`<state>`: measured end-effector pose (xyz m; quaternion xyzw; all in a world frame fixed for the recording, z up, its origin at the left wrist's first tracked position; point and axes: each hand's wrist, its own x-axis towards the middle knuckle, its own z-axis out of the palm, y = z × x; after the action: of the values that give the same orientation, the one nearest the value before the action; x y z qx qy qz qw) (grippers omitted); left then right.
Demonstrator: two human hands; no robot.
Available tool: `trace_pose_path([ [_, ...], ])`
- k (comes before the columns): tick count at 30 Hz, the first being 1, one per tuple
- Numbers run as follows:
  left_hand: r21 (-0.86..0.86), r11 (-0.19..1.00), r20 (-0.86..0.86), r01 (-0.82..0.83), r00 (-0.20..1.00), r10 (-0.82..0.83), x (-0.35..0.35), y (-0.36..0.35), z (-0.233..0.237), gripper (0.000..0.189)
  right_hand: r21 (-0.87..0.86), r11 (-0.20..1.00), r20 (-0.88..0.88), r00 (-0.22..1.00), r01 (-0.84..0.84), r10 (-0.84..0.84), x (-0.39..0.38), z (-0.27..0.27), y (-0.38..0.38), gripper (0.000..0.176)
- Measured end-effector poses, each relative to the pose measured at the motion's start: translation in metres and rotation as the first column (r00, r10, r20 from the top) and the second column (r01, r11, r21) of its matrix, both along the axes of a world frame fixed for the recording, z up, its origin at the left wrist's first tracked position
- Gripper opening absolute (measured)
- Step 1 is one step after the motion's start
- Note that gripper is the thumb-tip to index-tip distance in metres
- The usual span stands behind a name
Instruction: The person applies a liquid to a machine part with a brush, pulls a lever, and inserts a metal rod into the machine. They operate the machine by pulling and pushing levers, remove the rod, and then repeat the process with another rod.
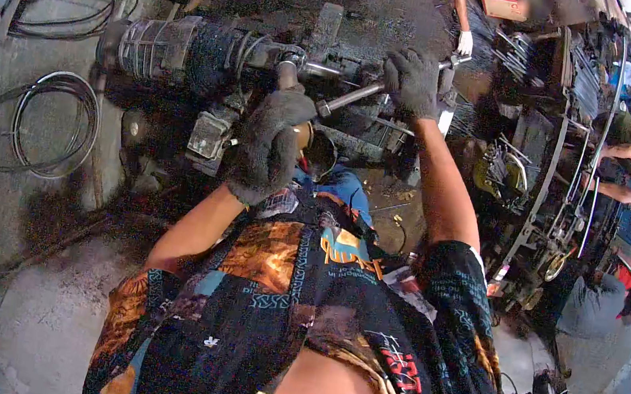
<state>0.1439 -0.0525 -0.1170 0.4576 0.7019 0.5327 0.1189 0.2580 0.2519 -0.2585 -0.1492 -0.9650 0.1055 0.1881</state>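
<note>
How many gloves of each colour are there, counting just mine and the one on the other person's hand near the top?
Gray gloves, on your left hand and right hand: 2
White glove, on the other person's hand: 1
Total: 3
</note>
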Motion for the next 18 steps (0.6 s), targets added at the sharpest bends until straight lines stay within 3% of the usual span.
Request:
trace_pose_path([
  [6, -0.025, 0.999, -0.21, -0.044, 0.977, 0.038, 0.003, -0.041, -0.015, 0.024, -0.019, 0.999, -0.003, 0.999, -0.047, 0.047, 0.003, 0.002, -0.032, 0.028],
  [12, 0.049, 0.991, -0.182, -0.125, 0.974, 0.132, 0.009, -0.044, 0.003, 0.023, -0.071, 0.996, -0.021, 0.999, -0.045, 0.044, -0.002, 0.013, -0.049, 0.032],
  [18, 0.134, 0.983, -0.156, -0.128, 0.977, 0.148, 0.005, -0.054, -0.012, 0.025, -0.059, 0.997, -0.049, 0.998, -0.041, 0.038, -0.002, 0.012, -0.058, 0.028],
])
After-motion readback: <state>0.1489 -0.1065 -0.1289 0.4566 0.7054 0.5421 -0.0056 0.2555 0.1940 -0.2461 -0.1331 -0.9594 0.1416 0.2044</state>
